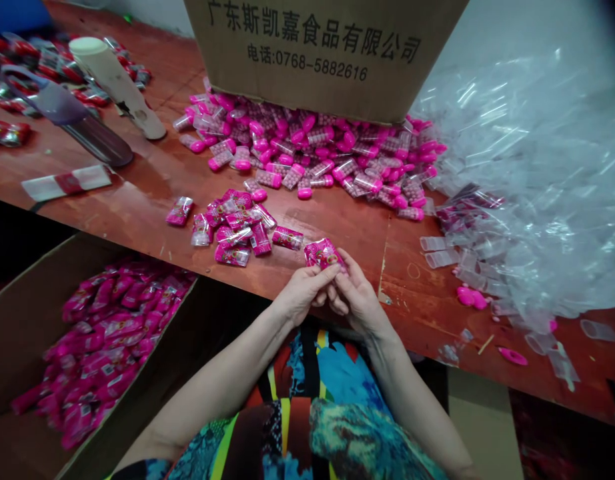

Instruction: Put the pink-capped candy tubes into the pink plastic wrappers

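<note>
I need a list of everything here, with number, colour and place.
Table: one, red-brown, middle
Carton: one, brown, back centre
Capped tubes: many, clear-pink, before carton
Loose packets: about a dozen, pink, left of hands
Held packet: one, pink, in both hands
Open box: one, brown, lower left
Boxed packets: many, pink, inside box
Bottle: one, purple, left
Container: one, whitish, beside bottle
Strip: one, white-red, before bottle
Wrapped pieces: many, red-silver, back left
Blue object: one, blue, upper left
Plastic heap: one, clear, right
Small tubes: several, clear, beside heap
Loose pieces: few, pink, right
Panel: one, tan, lower right
Clothing: one, multicoloured, bottom centre
Left hand: one, bare, on held packet
Right hand: one, bare, on held packet
</note>
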A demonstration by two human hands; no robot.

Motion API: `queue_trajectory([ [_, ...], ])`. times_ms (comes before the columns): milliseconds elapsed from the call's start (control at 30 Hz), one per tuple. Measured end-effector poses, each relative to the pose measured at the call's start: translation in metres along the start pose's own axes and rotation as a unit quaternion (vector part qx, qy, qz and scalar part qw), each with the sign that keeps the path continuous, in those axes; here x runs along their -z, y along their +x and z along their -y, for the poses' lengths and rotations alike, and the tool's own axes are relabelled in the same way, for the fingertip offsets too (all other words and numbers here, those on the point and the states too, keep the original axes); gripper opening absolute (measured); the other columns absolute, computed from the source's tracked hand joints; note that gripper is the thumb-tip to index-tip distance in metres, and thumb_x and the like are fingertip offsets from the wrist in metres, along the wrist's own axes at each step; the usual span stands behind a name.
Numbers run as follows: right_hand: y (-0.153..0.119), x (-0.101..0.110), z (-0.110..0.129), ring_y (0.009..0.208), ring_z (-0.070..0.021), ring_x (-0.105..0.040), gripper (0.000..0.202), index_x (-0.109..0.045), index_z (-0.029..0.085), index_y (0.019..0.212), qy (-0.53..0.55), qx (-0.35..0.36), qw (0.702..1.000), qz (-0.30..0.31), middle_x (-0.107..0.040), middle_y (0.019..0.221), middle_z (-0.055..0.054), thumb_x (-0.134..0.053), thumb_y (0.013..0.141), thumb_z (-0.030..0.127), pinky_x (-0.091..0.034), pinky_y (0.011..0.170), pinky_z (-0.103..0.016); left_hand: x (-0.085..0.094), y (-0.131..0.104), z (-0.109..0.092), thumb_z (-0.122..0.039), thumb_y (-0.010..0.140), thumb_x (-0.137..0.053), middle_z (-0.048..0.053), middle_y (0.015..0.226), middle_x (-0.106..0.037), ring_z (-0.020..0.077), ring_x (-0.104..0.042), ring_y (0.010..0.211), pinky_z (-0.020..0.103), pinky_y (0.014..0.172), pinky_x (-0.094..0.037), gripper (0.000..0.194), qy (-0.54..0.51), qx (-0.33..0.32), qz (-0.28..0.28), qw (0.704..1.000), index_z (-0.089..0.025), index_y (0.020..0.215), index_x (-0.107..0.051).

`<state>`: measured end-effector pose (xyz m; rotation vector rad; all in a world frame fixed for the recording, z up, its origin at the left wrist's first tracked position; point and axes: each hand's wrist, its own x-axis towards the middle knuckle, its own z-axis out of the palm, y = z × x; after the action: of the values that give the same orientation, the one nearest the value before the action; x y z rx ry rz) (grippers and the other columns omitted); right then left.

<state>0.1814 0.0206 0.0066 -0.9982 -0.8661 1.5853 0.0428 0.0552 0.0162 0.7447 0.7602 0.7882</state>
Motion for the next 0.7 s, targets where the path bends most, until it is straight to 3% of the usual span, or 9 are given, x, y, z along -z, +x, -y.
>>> queue_trajectory([
  [100, -0.001, 0.004, 0.002, 0.034, -0.0069, -0.035, 0.086, -0.039, 0.029, 0.158, 0.001, -0.027, 0.999, 0.042, -0.059, 0.057, 0.01, -0.079, 0.087, 0.055, -0.025, 0.035, -0.02, 0.008, -0.005, -0.001, -0.063, 0.077, -0.083, 0.001, 0.056, -0.059, 0.0051, -0.042, 0.046, 0.022, 0.047, -0.022, 0.055, 0.036, 0.033, 0.06, 0.997, -0.013, 0.064, -0.063],
  [267, 0.006, 0.001, -0.007, 0.033, -0.0095, -0.043, 0.077, -0.05, 0.026, 0.148, -0.043, -0.054, 0.997, 0.047, -0.065, 0.059, 0.007, -0.078, 0.085, 0.062, -0.027, 0.033, -0.021, 0.021, -0.009, -0.002, -0.067, 0.079, -0.081, 0.004, 0.058, -0.062, 0.0069, -0.047, 0.049, 0.022, 0.048, -0.024, 0.058, 0.061, 0.046, 0.091, 0.993, -0.013, 0.065, -0.065],
  [333, 0.011, 0.001, -0.008, 0.034, -0.0101, -0.043, 0.077, -0.05, 0.025, 0.149, -0.087, -0.038, 0.995, 0.038, -0.063, 0.058, 0.007, -0.077, 0.086, 0.063, -0.027, 0.034, -0.022, 0.029, -0.01, -0.009, -0.066, 0.08, -0.081, 0.005, 0.059, -0.063, 0.0075, -0.048, 0.05, 0.021, 0.047, -0.025, 0.056, 0.054, 0.041, 0.079, 0.995, -0.013, 0.069, -0.068],
  [400, 0.017, 0.007, -0.005, 0.04, -0.0113, -0.046, 0.073, -0.052, 0.025, 0.15, -0.16, 0.016, 0.987, 0.003, -0.062, 0.06, 0.007, -0.073, 0.09, 0.061, -0.033, 0.04, -0.024, 0.04, -0.01, -0.023, -0.066, 0.083, -0.079, 0.005, 0.062, -0.065, 0.0076, -0.048, 0.049, 0.02, 0.044, -0.025, 0.053, 0.026, 0.009, 0.029, 0.999, -0.013, 0.08, -0.072],
  [467, 0.024, 0.019, 0.0, 0.055, -0.0147, -0.057, 0.059, -0.06, 0.024, 0.143, -0.266, 0.095, 0.957, -0.072, -0.066, 0.069, 0.003, -0.066, 0.095, 0.057, -0.045, 0.053, -0.028, 0.053, -0.011, -0.038, -0.072, 0.087, -0.07, 0.006, 0.07, -0.07, 0.0071, -0.046, 0.046, 0.02, 0.041, -0.022, 0.058, -0.013, -0.038, -0.048, 0.998, -0.014, 0.094, -0.075],
  [567, 0.034, 0.037, 0.006, 0.085, -0.0231, -0.069, 0.042, -0.072, 0.021, 0.124, -0.424, 0.176, 0.871, -0.176, -0.076, 0.095, -0.007, -0.054, 0.101, 0.052, -0.054, 0.08, -0.038, 0.062, -0.009, -0.046, -0.078, 0.091, -0.058, 0.011, 0.078, -0.074, 0.0061, -0.043, 0.04, 0.022, 0.037, -0.017, 0.068, -0.012, -0.064, -0.162, 0.985, -0.012, 0.092, -0.075],
  [633, 0.039, 0.043, 0.007, 0.093, -0.0267, -0.069, 0.041, -0.076, 0.021, 0.112, -0.499, 0.166, 0.831, -0.181, -0.077, 0.104, -0.011, -0.052, 0.102, 0.052, -0.052, 0.086, -0.041, 0.056, -0.006, -0.037, -0.074, 0.092, -0.061, 0.009, 0.068, -0.07, 0.0059, -0.04, 0.038, 0.022, 0.038, -0.016, 0.064, 0.044, -0.067, -0.194, 0.978, -0.012, 0.081, -0.074],
  [700, 0.043, 0.042, 0.008, 0.091, -0.0272, -0.069, 0.041, -0.077, 0.022, 0.101, -0.554, 0.129, 0.805, -0.167, -0.077, 0.101, -0.01, -0.055, 0.1, 0.056, -0.05, 0.081, -0.04, 0.042, -0.001, -0.022, -0.062, 0.092, -0.068, 0.002, 0.057, -0.061, 0.0071, -0.04, 0.041, 0.022, 0.042, -0.022, 0.051, 0.111, -0.084, -0.18, 0.974, -0.015, 0.076, -0.075],
])
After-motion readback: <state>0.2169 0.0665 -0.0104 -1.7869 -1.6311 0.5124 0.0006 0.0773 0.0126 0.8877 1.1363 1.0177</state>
